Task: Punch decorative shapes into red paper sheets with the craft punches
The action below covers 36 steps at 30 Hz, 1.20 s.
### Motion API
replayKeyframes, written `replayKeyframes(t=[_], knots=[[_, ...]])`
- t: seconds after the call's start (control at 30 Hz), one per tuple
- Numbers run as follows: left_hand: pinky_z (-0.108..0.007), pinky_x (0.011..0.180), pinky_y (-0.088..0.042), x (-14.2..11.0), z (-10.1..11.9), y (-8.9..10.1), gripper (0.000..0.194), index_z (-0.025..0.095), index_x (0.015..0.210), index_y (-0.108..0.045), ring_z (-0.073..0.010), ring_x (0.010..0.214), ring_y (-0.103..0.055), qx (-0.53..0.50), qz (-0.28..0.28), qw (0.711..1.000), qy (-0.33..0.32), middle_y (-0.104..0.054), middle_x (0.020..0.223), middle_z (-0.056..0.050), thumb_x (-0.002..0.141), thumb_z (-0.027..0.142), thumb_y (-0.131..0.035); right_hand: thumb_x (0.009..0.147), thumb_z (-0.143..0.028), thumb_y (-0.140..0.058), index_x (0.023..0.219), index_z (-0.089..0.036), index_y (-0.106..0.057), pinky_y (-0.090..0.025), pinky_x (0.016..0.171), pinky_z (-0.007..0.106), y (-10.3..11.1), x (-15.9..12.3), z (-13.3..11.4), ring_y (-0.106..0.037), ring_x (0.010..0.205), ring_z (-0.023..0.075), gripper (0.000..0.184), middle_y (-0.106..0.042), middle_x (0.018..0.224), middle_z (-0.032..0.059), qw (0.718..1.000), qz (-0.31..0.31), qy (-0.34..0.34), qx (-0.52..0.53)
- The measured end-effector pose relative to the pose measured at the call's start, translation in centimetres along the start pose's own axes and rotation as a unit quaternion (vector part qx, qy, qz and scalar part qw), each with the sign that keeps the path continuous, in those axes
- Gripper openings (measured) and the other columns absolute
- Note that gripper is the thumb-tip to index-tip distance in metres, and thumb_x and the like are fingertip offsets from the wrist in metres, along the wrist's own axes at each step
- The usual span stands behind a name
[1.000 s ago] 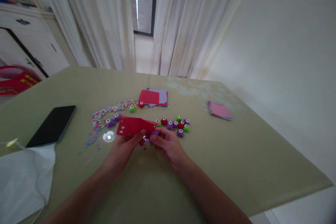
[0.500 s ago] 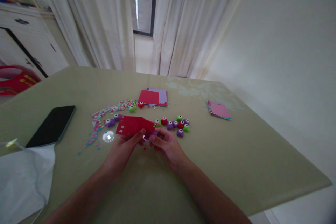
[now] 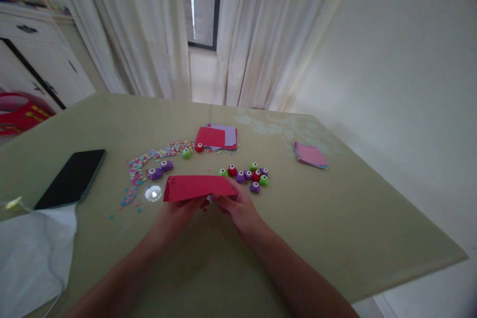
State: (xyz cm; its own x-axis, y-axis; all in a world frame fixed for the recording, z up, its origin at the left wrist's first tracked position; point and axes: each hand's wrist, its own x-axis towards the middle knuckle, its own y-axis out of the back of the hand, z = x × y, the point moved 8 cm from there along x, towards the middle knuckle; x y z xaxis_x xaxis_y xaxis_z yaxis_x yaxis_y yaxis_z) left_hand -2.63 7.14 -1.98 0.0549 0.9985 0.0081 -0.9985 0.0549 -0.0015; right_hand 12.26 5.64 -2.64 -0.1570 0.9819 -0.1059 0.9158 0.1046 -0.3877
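Note:
A red paper card (image 3: 197,188) is held up in front of me over the table. My left hand (image 3: 178,213) is closed on its near edge, with the fingers under the card. My right hand (image 3: 236,203) is closed at the card's right part. In its fingers is a small purple craft punch, mostly hidden under the card; only a pale purple sliver shows. Just beyond the right hand stand several one-eyed punches in purple, red and green, among them a purple punch (image 3: 255,187). To the left of the card lie two more purple punches, one being this purple punch (image 3: 155,174).
Punched paper confetti (image 3: 136,171) trails across the left side. Behind it lie red and lilac sheets (image 3: 210,137), and a pink paper stack (image 3: 311,155) sits far right. A dark tablet (image 3: 72,179), a white cloth (image 3: 37,258) with a cable and a shiny round piece (image 3: 153,193) are leftward.
The red card has been turned and shifted slightly right, so its plain face shows and the punched heart holes are out of sight. It now covers the purple punch in my right hand.

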Motion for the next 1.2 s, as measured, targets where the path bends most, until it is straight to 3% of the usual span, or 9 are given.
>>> replayKeyframes(t=[0.17, 0.33, 0.47, 0.67, 0.73, 0.83, 1.0, 1.1, 1.2], knots=[[-0.036, 0.064, -0.055, 0.0, -0.1, 0.2, 0.030, 0.027, 0.064, -0.077, -0.0254, 0.064, -0.066, 0.047, -0.006, 0.999, -0.017, -0.073, 0.066, -0.005, 0.074, 0.054, -0.082, 0.069, -0.055, -0.095, 0.095, -0.026, -0.077, -0.054, 0.080, 0.037, -0.4, 0.0, -0.4, -0.068, 0.084, 0.0253, 0.043, -0.073, 0.084, 0.0023, 1.000, -0.009, 0.018, 0.004], [-0.039, 0.076, -0.060, -0.2, -0.4, -0.8, 0.034, 0.028, 0.096, -0.084, -0.0308, 0.082, -0.076, 0.040, -0.048, 0.998, 0.018, -0.083, 0.089, -0.007, 0.071, 0.050, -0.089, 0.069, -0.049, -0.096, 0.096, -0.026, -0.077, -0.053, 0.089, 0.037, 0.6, 0.1, 0.4, -0.070, 0.091, 0.0240, 0.040, -0.077, 0.094, 0.0020, 1.000, 0.021, 0.018, -0.014], [-0.041, 0.090, -0.060, -0.4, 0.2, -0.7, 0.036, 0.029, 0.107, -0.083, -0.0323, 0.100, -0.077, 0.025, -0.031, 0.999, -0.001, -0.084, 0.105, -0.008, 0.074, 0.042, -0.091, 0.067, -0.042, -0.096, 0.090, -0.025, -0.076, -0.052, 0.084, 0.034, 1.1, 0.1, 1.0, -0.067, 0.084, 0.0208, 0.035, -0.076, 0.089, 0.0010, 0.999, 0.043, 0.009, -0.023], [-0.044, 0.090, -0.060, -0.2, 0.3, 0.0, 0.038, 0.030, 0.103, -0.083, -0.0347, 0.096, -0.076, 0.035, -0.008, 0.999, -0.005, -0.084, 0.102, -0.007, 0.068, 0.039, -0.094, 0.069, -0.042, -0.094, 0.092, -0.026, -0.076, -0.054, 0.086, 0.037, 0.9, 0.4, 0.9, -0.068, 0.088, 0.0229, 0.034, -0.074, 0.087, 0.0012, 0.998, 0.032, 0.025, -0.038], [-0.043, 0.087, -0.061, -0.1, 0.1, 0.0, 0.036, 0.029, 0.100, -0.083, -0.0346, 0.097, -0.076, 0.039, -0.021, 0.999, -0.005, -0.084, 0.098, -0.008, 0.069, 0.044, -0.093, 0.068, -0.043, -0.095, 0.093, -0.025, -0.075, -0.054, 0.085, 0.037, 0.8, 0.5, 0.9, -0.068, 0.087, 0.0228, 0.037, -0.074, 0.086, 0.0011, 0.999, 0.028, 0.022, -0.036], [-0.039, 0.075, -0.060, -0.1, -0.7, 0.2, 0.035, 0.026, 0.089, -0.083, -0.0313, 0.083, -0.075, 0.051, -0.028, 0.998, 0.013, -0.081, 0.085, -0.008, 0.074, 0.057, -0.088, 0.066, -0.046, -0.096, 0.092, -0.024, -0.074, -0.054, 0.083, 0.035, 0.8, 0.6, 0.8, -0.068, 0.085, 0.0212, 0.041, -0.075, 0.089, 0.0014, 0.999, 0.028, 0.014, -0.025], [-0.033, 0.068, -0.056, 0.1, -1.9, 1.7, 0.052, 0.022, 0.068, -0.074, -0.0214, 0.064, -0.066, 0.010, 0.053, 0.998, 0.045, -0.073, 0.067, -0.005, 0.082, 0.071, -0.076, 0.074, -0.047, -0.092, 0.103, -0.024, -0.071, -0.051, 0.076, 0.032, 1.6, 0.3, 0.2, -0.064, 0.078, 0.0179, 0.043, -0.072, 0.086, 0.0003, 0.999, 0.046, 0.018, -0.019], [-0.030, 0.069, -0.056, 0.2, -2.0, 2.3, 0.048, 0.021, 0.069, -0.073, -0.0190, 0.065, -0.064, -0.052, 0.091, 0.993, 0.057, -0.072, 0.068, -0.004, 0.080, 0.067, -0.081, 0.083, -0.044, -0.084, 0.102, -0.024, -0.069, -0.050, 0.074, 0.032, 2.6, 0.1, -1.3, -0.062, 0.077, 0.0184, 0.031, -0.070, 0.086, 0.0007, 0.992, 0.070, 0.064, -0.086], [-0.029, 0.068, -0.056, 0.2, -1.6, 2.6, 0.045, 0.021, 0.071, -0.071, -0.0176, 0.066, -0.063, -0.086, 0.110, 0.989, 0.053, -0.070, 0.066, -0.002, 0.079, 0.062, -0.084, 0.086, -0.033, -0.078, 0.100, -0.023, -0.074, -0.050, 0.081, 0.035, 3.0, -0.2, -3.5, -0.062, 0.086, 0.0213, 0.017, -0.069, 0.098, 0.0051, 0.948, 0.079, 0.142, -0.273]])
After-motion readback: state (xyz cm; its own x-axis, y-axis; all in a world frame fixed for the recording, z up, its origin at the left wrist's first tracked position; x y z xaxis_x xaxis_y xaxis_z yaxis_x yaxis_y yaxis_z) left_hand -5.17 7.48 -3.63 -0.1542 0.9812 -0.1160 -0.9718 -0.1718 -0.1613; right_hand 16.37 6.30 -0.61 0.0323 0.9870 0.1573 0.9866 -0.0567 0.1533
